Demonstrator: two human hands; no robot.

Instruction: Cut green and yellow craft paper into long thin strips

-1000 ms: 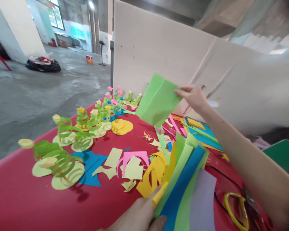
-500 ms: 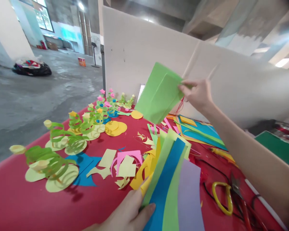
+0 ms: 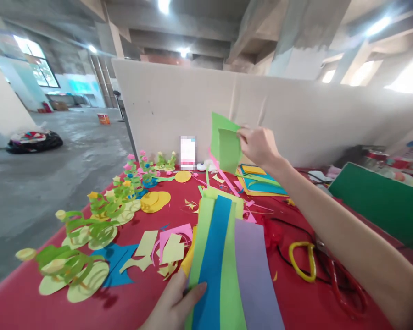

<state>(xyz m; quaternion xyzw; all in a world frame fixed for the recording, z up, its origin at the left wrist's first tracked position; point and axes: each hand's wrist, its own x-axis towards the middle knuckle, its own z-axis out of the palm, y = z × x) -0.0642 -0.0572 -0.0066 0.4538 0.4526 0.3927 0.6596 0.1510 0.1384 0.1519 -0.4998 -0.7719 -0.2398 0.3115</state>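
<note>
Right hand (image 3: 258,145) has swung the pinched green sheet (image 3: 224,143) upright toward the table's far edge, while left hand (image 3: 174,305) keeps the paper fan (image 3: 227,256) clamped, so sorting's ongoing.

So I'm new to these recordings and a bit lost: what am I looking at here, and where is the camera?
The camera sits on a person's head, looking forward and down at their own bare hands; there is no machine. The right hand holds up a green paper sheet. The left hand grips a fan of coloured paper strips: green, blue and purple. Below is a red table with green paper spirals, paper scraps and yellow-handled scissors. A pale board stands behind.
</note>
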